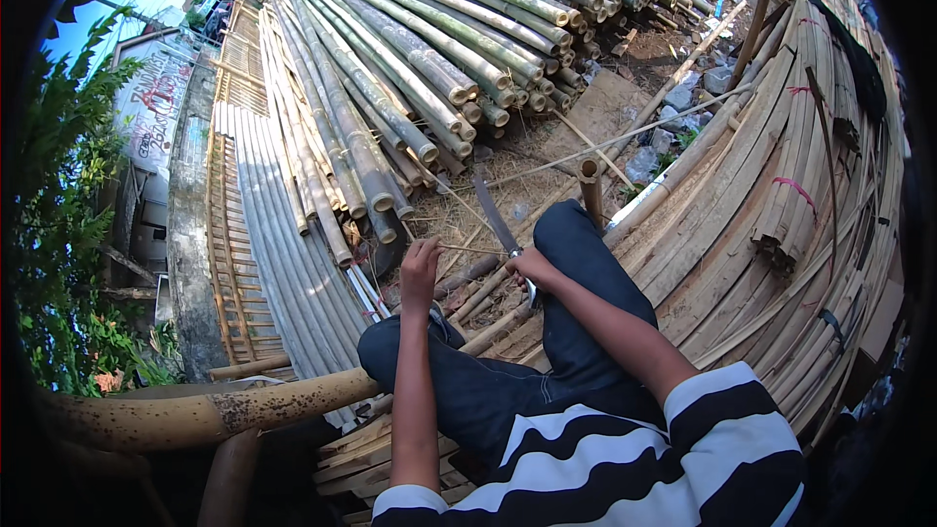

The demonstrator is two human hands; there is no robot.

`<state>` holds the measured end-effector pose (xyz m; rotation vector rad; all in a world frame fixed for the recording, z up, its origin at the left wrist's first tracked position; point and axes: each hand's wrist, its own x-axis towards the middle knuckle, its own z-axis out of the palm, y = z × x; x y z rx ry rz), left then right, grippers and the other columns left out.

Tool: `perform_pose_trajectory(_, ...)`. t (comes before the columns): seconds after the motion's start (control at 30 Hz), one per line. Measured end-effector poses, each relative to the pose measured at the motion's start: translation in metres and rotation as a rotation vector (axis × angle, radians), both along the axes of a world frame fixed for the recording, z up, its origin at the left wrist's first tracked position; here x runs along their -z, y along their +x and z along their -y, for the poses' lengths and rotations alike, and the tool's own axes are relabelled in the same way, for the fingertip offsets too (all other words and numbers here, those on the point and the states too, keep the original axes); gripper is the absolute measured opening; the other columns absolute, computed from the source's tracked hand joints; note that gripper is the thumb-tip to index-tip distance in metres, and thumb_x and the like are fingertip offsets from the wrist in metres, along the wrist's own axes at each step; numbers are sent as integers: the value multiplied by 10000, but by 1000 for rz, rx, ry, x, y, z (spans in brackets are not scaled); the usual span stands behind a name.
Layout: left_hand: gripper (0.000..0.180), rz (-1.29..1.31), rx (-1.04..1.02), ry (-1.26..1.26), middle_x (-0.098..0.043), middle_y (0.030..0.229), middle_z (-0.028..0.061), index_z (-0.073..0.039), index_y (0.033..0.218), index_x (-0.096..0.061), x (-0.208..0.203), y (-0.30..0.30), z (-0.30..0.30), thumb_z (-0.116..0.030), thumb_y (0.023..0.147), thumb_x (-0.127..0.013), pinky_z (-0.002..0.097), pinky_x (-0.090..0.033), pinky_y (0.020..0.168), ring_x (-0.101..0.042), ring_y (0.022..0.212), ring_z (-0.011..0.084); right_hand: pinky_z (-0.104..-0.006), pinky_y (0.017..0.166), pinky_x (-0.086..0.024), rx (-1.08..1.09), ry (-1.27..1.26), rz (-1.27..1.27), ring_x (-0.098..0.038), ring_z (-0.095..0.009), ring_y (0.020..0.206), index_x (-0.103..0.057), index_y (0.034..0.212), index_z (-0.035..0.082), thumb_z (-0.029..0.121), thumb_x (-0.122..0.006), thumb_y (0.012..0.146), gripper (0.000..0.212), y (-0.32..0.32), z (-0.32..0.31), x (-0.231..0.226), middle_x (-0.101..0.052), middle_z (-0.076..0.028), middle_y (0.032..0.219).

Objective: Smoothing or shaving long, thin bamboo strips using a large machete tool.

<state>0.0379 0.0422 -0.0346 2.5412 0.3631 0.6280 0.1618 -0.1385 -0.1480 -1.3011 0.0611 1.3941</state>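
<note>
Two hands point(422, 268) point(532, 263), one knife point(496, 217), one bamboo strip point(467, 250).

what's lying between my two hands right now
In the head view, a thin bamboo strip spans from the left hand to the right hand, which grips a long knife.
</note>
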Motion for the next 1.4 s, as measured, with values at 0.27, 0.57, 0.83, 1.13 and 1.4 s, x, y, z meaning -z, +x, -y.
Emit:
perform_pose_trajectory(0.27, 160, 74, -161, -57, -615, 843, 90, -13, 968, -663, 1, -1, -6, -14, 810, -639, 288, -491, 590, -603, 643, 172, -311, 373, -439, -106, -47, 146, -504, -147, 416, -527, 678, -32, 44, -605, 719, 117, -3, 2, -9, -504, -66, 553)
perform_pose_trajectory(0.57, 134, 120, -333, -195, -683, 776, 81, 3, 936, -668, -2, -5, -7, -2, 803, -651, 238, -500, 640, -640, 696, 113, -310, 386, -437, -137, -32, 212, -488, -147, 429, -510, 662, -3, 98, -584, 758, 158, -5, 4, -18, -484, -63, 555)
perform_pose_trajectory(0.83, 95, 157, -307, -331, -664, 770, 103, 21, 910, -654, 4, -5, -9, -1, 818, -643, 251, -495, 606, -635, 679, 117, -314, 395, -434, -109, 50, 351, -515, -154, 458, -472, 791, 18, 149, -579, 817, 171, -3, 3, -20, -467, -51, 572)
perform_pose_trajectory(1.13, 81, 182, -244, -224, -633, 782, 105, 18, 893, -625, 5, 7, 0, 0, 816, -643, 280, -492, 583, -617, 672, 164, -310, 393, -439, -114, -1, 429, -543, -153, 458, -589, 806, -3, 161, -642, 773, 176, -3, 2, 7, -556, -80, 601)
perform_pose_trajectory(1.4, 89, 208, -184, -242, -639, 793, 90, 40, 893, -621, 4, 4, 1, 16, 812, -649, 263, -532, 603, -641, 713, 136, -266, 386, -403, -255, 129, 314, -465, -110, 419, -447, 671, 59, 126, -625, 795, 227, -5, 1, -32, -473, -20, 540)
